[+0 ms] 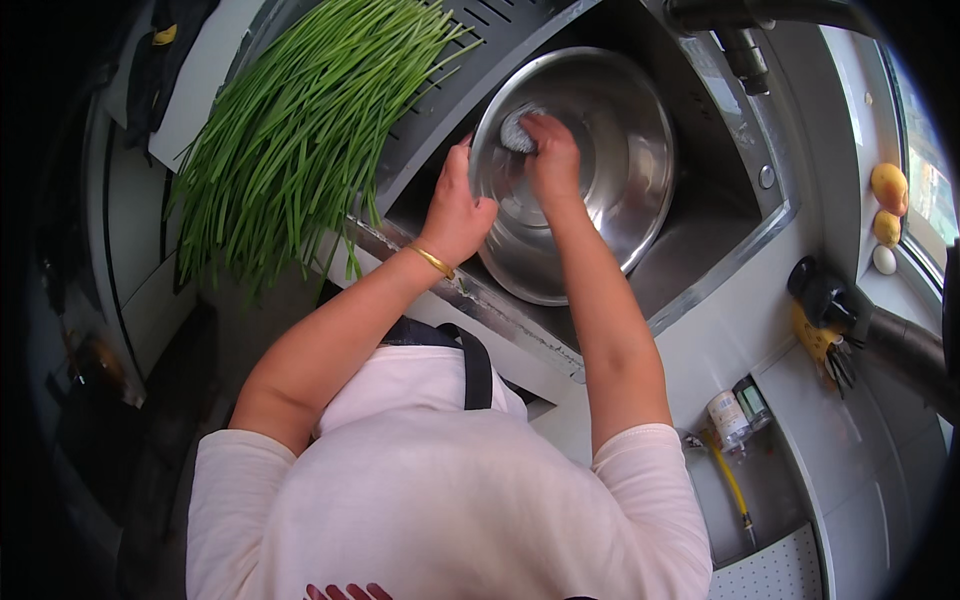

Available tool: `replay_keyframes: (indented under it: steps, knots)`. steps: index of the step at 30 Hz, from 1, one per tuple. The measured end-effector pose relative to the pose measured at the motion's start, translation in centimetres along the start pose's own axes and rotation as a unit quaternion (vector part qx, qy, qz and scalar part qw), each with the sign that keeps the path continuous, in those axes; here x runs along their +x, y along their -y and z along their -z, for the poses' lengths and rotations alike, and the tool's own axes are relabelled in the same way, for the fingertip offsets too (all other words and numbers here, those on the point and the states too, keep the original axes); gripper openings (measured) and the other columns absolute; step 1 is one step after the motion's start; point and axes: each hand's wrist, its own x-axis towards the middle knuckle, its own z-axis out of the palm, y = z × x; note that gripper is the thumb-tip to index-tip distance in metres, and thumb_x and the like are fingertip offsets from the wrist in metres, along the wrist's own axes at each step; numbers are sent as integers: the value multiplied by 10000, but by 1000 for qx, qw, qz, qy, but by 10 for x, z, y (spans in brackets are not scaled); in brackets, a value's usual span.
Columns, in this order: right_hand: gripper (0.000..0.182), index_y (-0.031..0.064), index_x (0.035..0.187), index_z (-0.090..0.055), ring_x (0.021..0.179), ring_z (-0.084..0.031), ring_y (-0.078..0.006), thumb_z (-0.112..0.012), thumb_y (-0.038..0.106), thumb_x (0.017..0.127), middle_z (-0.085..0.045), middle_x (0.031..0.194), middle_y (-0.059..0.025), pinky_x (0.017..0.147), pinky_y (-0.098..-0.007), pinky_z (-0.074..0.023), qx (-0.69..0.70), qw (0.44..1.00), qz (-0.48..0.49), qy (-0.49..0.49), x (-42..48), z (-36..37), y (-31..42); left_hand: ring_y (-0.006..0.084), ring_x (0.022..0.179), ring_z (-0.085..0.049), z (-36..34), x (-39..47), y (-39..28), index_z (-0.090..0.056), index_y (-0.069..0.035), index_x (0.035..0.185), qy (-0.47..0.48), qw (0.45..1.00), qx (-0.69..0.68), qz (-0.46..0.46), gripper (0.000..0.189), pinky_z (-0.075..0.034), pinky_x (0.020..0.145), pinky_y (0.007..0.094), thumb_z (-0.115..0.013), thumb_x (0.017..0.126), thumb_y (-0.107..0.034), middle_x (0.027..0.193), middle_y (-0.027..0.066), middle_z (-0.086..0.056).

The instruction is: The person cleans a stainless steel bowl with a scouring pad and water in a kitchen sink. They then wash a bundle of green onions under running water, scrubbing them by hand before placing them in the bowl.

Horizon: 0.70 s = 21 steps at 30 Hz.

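A large round stainless steel bowl (630, 165) rests tilted in a metal sink (705, 217). My left hand (461, 202) grips its left rim, with the thumb pointing towards the bowl's inside. Inside the bowl, my right hand (553, 154) presses a grey-white scrubber (516, 129) against the upper left wall. A large heap of long green leaves (307, 142), resembling garlic chives, lies on the slotted drainboard (495, 26) left of the sink, its ends hanging over the front edge.
A dark faucet (742, 60) reaches over the sink's upper right. Two yellowish fruits (889, 189) and a white egg (884, 259) sit on the window ledge. At the lower right, a recessed tray (780, 487) holds small containers (727, 416) and a yellow-handled tool (727, 476).
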Motion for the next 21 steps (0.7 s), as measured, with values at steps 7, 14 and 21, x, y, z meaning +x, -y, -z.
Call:
replay_keyframes:
  steps: [7, 14, 21]
  knots:
    - [466, 74, 1037, -682, 1070, -601, -333, -589, -88, 609, -673, 1108, -111, 943, -406, -488, 36, 989, 104, 96, -35, 13, 17, 397, 1103, -526, 0, 1, 2, -355, 41, 1359, -5, 999, 2, -45, 654, -420, 975, 383, -513, 725, 9, 1198, 237, -508]
    - [433, 71, 1061, -682, 1110, -592, -322, -597, -70, 661, -660, 1137, -114, 989, -393, -472, -15, 997, 46, 66, -22, 6, 13, 390, 1100, -531, -1, 2, 2, -359, 43, 1348, -5, 1000, -4, -23, 645, -422, 970, 380, -508, 721, 17, 1188, 238, -512]
    - [419, 75, 1102, -665, 1155, -565, -304, -558, -46, 716, -636, 1182, -103, 981, -392, -476, 5, 991, 98, 85, -22, 11, 14, 381, 1093, -531, 1, 2, 4, -358, 39, 1351, -6, 998, 11, -53, 642, -417, 975, 376, -507, 728, 10, 1166, 234, -514]
